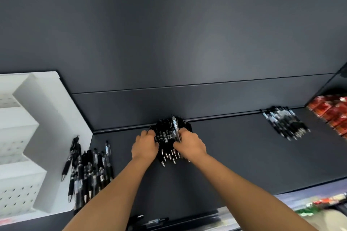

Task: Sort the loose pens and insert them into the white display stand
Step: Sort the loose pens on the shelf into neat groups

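Observation:
A thick bundle of black pens [167,137] lies on the dark shelf near its back wall, silver tips toward me. My left hand [144,148] grips the bundle's left side and my right hand [190,145] grips its right side, fingers curled round the pens. One pen [175,127] stands out above the bundle by my right fingers. The white display stand [28,142], stepped and full of small holes, stands at the far left.
Several loose black pens [88,170] lie beside the stand. Another pen pile [285,122] sits at the back right, next to red packets [332,112]. Two pens [150,222] lie at the shelf's front edge. The dark shelf surface [234,152] stretches between the piles.

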The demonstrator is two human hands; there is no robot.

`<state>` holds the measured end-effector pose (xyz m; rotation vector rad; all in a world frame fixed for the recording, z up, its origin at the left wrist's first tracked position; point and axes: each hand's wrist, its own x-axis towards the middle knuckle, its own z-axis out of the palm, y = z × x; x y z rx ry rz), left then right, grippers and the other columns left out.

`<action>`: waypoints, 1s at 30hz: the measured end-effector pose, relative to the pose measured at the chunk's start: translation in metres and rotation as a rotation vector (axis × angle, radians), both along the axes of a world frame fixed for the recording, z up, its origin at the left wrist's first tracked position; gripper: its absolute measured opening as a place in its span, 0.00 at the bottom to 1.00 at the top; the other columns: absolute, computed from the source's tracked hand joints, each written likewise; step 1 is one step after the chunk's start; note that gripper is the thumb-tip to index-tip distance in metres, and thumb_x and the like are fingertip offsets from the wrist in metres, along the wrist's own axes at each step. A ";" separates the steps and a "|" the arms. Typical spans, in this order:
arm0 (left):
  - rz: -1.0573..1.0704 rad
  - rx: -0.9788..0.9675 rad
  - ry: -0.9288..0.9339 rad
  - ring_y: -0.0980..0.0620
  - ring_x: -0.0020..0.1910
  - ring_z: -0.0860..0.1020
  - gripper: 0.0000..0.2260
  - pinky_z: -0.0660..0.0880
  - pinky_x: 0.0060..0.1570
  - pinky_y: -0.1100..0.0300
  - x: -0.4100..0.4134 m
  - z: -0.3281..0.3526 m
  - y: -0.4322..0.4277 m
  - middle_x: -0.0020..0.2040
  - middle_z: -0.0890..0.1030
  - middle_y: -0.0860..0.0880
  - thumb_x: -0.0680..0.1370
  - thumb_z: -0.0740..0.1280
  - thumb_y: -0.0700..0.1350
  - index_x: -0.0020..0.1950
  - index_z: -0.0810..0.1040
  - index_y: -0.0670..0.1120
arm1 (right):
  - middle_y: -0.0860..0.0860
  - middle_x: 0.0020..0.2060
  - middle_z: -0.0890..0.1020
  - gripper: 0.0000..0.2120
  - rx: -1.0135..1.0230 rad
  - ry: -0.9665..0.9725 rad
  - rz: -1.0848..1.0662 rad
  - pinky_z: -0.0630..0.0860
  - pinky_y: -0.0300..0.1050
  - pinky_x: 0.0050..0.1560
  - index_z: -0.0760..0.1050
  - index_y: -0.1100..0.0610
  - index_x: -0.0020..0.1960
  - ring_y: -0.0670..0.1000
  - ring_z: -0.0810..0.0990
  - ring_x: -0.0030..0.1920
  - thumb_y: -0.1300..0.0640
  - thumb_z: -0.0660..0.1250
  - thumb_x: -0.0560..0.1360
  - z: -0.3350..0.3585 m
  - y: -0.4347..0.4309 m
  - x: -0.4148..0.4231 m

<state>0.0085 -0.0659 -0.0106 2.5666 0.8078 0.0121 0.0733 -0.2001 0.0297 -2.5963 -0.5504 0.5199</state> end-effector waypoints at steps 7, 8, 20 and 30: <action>-0.106 0.206 -0.121 0.48 0.58 0.70 0.12 0.68 0.54 0.56 0.029 0.012 -0.049 0.60 0.71 0.50 0.79 0.59 0.46 0.62 0.72 0.51 | 0.53 0.48 0.80 0.14 0.056 -0.032 -0.071 0.72 0.46 0.42 0.69 0.50 0.59 0.58 0.79 0.49 0.55 0.62 0.74 -0.003 -0.052 0.044; -0.135 0.209 -0.138 0.48 0.58 0.70 0.12 0.68 0.55 0.56 0.036 0.014 -0.058 0.60 0.71 0.50 0.79 0.59 0.47 0.62 0.72 0.51 | 0.53 0.48 0.80 0.13 0.043 -0.048 -0.078 0.72 0.46 0.42 0.69 0.50 0.60 0.58 0.79 0.48 0.54 0.62 0.75 -0.004 -0.063 0.051; -0.399 0.111 -0.069 0.50 0.61 0.69 0.12 0.65 0.58 0.57 0.131 0.014 -0.206 0.62 0.71 0.51 0.79 0.60 0.49 0.62 0.71 0.52 | 0.53 0.44 0.79 0.11 -0.206 -0.170 -0.157 0.69 0.44 0.35 0.66 0.54 0.60 0.55 0.73 0.38 0.54 0.60 0.78 -0.021 -0.226 0.166; -0.463 0.084 0.033 0.49 0.61 0.68 0.13 0.65 0.59 0.57 0.175 0.000 -0.256 0.62 0.70 0.51 0.78 0.61 0.49 0.63 0.70 0.53 | 0.55 0.67 0.68 0.25 -0.426 -0.326 0.038 0.69 0.55 0.59 0.56 0.55 0.74 0.60 0.67 0.67 0.52 0.58 0.80 -0.048 -0.259 0.194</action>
